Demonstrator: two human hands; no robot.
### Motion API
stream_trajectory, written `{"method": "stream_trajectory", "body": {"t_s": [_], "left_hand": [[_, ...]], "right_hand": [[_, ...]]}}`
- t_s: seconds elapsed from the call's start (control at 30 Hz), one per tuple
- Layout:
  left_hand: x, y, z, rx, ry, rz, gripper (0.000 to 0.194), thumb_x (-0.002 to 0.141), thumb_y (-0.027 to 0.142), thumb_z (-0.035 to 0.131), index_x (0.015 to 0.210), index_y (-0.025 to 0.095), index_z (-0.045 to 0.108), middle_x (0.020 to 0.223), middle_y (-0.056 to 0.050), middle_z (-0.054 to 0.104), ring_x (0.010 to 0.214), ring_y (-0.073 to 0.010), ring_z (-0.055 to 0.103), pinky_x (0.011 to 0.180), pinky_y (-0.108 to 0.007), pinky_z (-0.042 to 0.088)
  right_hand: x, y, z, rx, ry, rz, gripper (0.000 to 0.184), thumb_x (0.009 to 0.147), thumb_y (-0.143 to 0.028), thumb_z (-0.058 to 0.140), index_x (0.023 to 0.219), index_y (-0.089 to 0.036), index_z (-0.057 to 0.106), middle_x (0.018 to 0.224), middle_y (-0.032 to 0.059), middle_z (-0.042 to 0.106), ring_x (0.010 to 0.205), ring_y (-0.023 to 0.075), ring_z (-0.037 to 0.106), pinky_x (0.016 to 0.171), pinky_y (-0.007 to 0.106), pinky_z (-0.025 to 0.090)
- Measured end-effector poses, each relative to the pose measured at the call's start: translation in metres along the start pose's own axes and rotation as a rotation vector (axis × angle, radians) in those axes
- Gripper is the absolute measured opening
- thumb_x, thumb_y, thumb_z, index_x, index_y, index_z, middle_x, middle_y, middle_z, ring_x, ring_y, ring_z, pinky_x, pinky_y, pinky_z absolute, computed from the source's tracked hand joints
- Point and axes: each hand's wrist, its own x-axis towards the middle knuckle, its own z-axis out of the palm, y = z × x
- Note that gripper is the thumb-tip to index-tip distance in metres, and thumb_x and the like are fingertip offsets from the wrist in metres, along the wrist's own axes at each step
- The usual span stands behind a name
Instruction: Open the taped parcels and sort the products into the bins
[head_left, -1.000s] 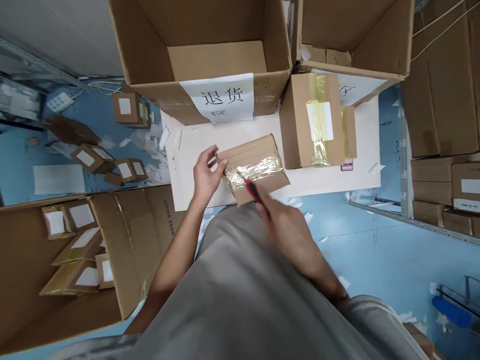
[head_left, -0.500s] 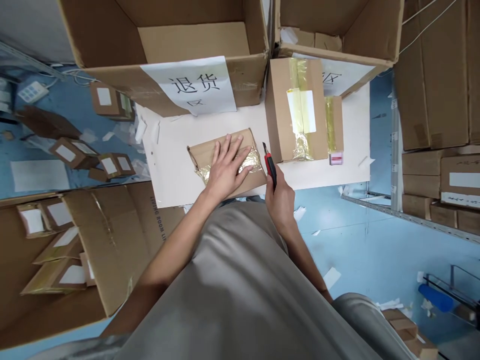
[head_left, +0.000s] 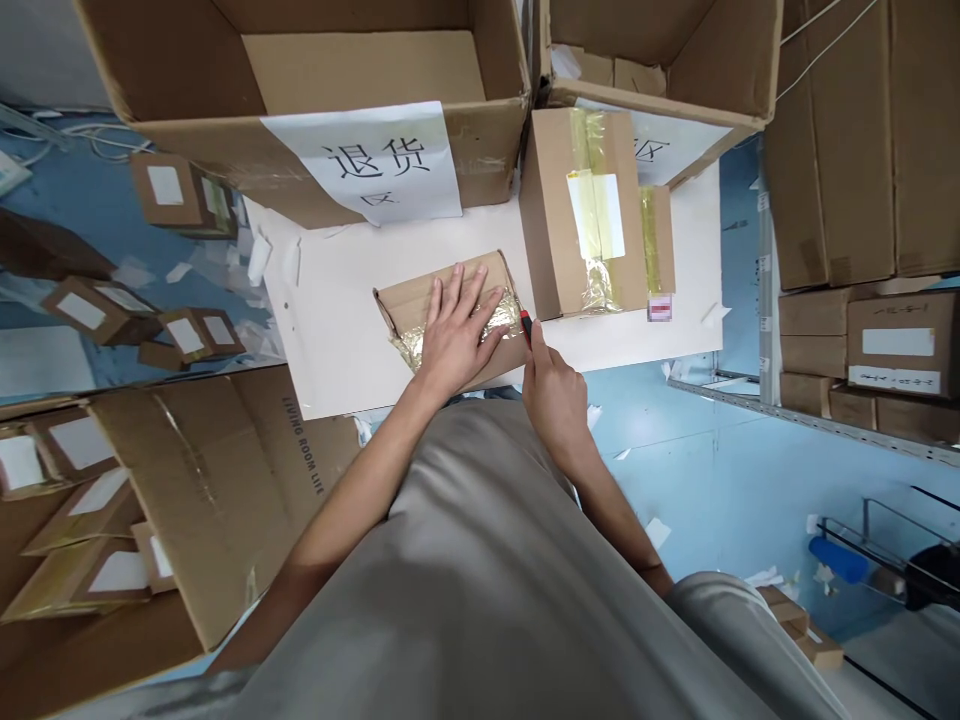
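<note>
A small flat cardboard box with shiny clear tape across it lies at a slant on the white table. My left hand rests flat on top of it, fingers spread. In my right hand is a red and black utility knife, held at the box's right end. The knife's tip meets the taped edge there; its blade is too small to make out.
Behind the work stand two large open cartons, the left one bearing a paper sign. A taped parcel and a narrower box stand at right. More parcels lie on the left, and stacked boxes stand far right.
My right hand has brought the utility knife left and down onto the box's right edge. My left hand stays pressed on the box. The view has shifted slightly.
</note>
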Motion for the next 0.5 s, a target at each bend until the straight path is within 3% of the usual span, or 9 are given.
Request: {"method": "stream_trajectory", "body": {"t_s": [0.27, 0.5], "left_hand": [[0.000, -0.006, 0.006, 0.009, -0.013, 0.029, 0.059, 0.115, 0.056, 0.063, 0.171, 0.037, 0.063, 0.192, -0.006, 0.043, 0.185, -0.0400, 0.024, 0.150, -0.076, 0.007], [-0.002, -0.010, 0.013, 0.097, -0.017, 0.052, 0.059, 0.119, 0.049, 0.057, 0.175, 0.034, 0.058, 0.193, -0.006, 0.040, 0.186, -0.0370, 0.019, 0.151, -0.074, 0.010]], "right_hand": [[0.015, -0.017, -0.004, -0.140, -0.039, 0.064, 0.077, 0.118, -0.013, 0.034, 0.193, -0.019, 0.015, 0.137, 0.0213, 0.079, 0.108, 0.0280, 0.084, 0.097, 0.036, 0.066], [0.000, -0.021, -0.021, -0.209, -0.155, 0.147, 0.072, 0.120, -0.014, 0.038, 0.191, -0.021, 0.024, 0.127, 0.0192, 0.080, 0.108, 0.0292, 0.085, 0.097, 0.037, 0.065]]}}
